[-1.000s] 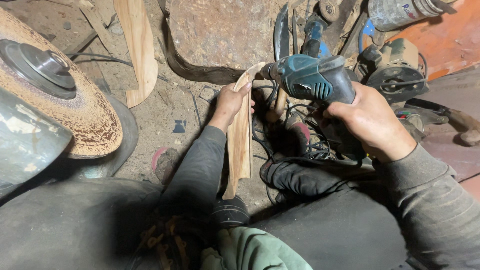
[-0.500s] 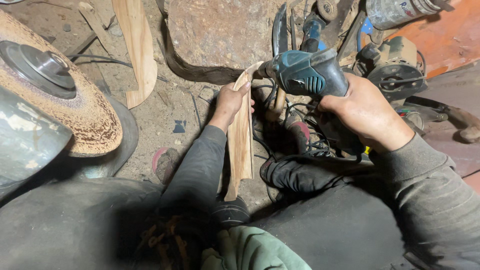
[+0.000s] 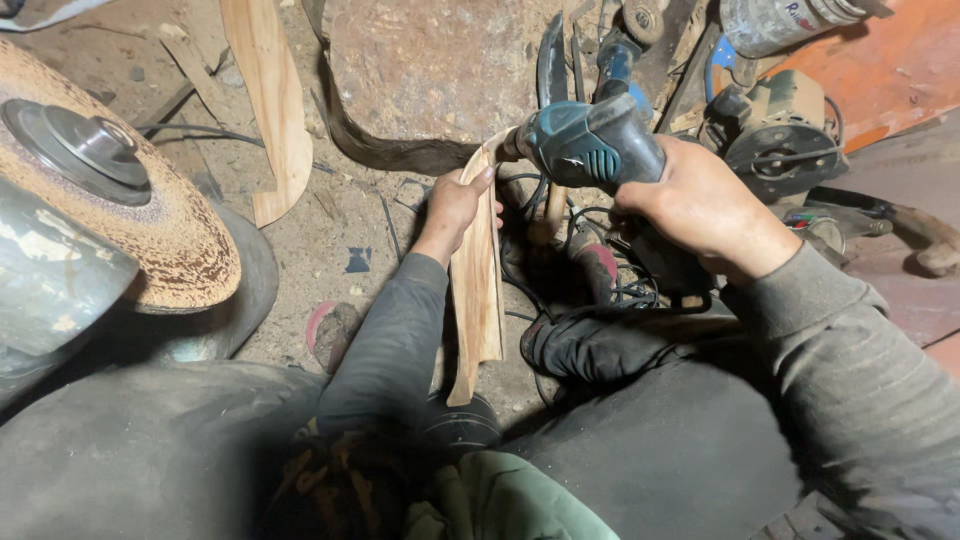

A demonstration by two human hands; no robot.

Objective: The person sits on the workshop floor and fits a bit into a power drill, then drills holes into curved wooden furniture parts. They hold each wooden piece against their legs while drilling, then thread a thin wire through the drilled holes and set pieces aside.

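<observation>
My left hand (image 3: 455, 207) grips a curved strip of light wood (image 3: 477, 280) that stands on edge between my legs, its upper end bending right. In my right hand (image 3: 700, 205) is a teal and black power tool (image 3: 590, 148), held level with its nose pressed against the top end of the strip. The tool's tip is hidden by the wood and the housing. Both sleeves are dark grey.
A large sanding disc (image 3: 110, 200) on a machine stands at the left. Another curved wood piece (image 3: 270, 100) lies on the dusty floor by a big stone block (image 3: 430, 70). Tangled cables (image 3: 590, 285) and other power tools (image 3: 780, 130) crowd the right.
My right hand and the tool have shifted slightly left and up against the top of the strip. My left hand holds the strip in the same place.
</observation>
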